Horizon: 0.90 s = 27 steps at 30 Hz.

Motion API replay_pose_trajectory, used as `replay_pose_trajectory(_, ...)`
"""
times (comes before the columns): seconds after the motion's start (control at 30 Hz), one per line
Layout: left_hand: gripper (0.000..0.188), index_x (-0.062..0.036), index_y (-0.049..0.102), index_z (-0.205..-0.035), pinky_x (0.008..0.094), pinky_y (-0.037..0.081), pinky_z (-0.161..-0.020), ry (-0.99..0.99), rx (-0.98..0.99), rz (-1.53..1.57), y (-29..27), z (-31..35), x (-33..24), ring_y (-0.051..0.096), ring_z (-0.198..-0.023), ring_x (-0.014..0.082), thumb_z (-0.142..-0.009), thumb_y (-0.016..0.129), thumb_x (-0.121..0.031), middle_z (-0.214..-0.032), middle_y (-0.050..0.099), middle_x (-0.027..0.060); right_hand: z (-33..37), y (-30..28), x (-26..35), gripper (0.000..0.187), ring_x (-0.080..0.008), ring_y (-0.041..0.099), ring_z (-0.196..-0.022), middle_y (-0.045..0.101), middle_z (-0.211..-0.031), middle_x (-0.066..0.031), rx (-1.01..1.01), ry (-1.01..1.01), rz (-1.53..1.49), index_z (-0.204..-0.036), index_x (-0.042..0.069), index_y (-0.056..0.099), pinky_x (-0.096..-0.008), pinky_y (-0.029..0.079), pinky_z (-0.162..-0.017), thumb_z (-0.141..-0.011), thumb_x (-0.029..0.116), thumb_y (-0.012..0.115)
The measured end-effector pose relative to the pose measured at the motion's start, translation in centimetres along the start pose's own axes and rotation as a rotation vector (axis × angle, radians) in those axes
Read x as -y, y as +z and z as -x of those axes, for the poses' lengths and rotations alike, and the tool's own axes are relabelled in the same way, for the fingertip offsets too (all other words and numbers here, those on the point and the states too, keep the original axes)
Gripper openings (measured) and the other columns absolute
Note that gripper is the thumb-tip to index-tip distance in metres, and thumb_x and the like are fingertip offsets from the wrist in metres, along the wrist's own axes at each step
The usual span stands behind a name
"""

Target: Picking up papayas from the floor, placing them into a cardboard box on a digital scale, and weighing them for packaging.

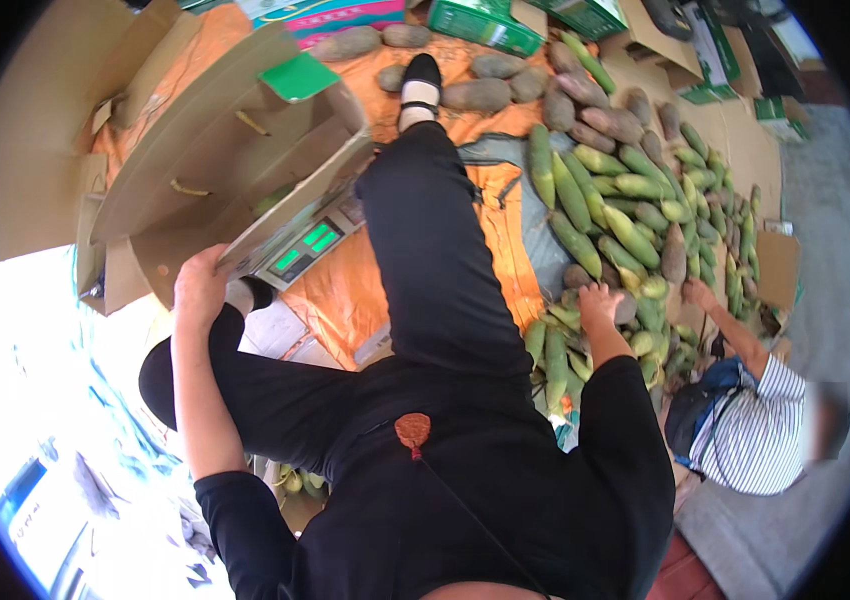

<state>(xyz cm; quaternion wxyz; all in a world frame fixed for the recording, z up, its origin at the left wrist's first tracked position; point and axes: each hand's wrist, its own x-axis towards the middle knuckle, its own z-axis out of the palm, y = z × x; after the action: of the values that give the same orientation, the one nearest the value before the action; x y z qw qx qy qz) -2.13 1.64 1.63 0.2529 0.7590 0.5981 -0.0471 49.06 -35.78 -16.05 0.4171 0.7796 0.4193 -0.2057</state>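
Observation:
My left hand [202, 287] is closed on the near edge of an open cardboard box [290, 215], its fingers curled over the rim. The box sits by a scale with a lit green display [307, 247]; most of its inside is hidden by the near wall. On the right, my right hand [600, 303] reaches into a big heap of long vegetables, fingers slightly bent and apart on top of them. Beside it lie a brown, rough-skinned gourd [626, 307] and long green gourds [573, 240]. Nothing shows lifted in this hand.
A co-worker in a striped shirt [753, 430] bends over the heap's right side, a hand [700, 294] close to mine. More brown gourds [477, 95] lie on the orange sheet [340, 310] ahead. Green cartons [485, 25] stand at the back. My foot [421, 85] is beside the box.

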Motion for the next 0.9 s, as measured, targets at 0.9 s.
replay_pose_trajectory(0.9,0.029,-0.0105,0.067,-0.102,0.0455,0.049,-0.081,0.095,-0.031,-0.096,0.3,0.4,1.3,0.062,-0.093,0.0362,-0.08,0.052,-0.003,-0.094,0.066,0.0179,12.0,-46.8,11.9,0.057,-0.0205,0.057,-0.106,0.057,-0.114,-0.0098,-0.511,-1.351,-1.652,-0.124,0.003,0.048,-0.0356,0.049,-0.09,-0.076,0.015,0.076)
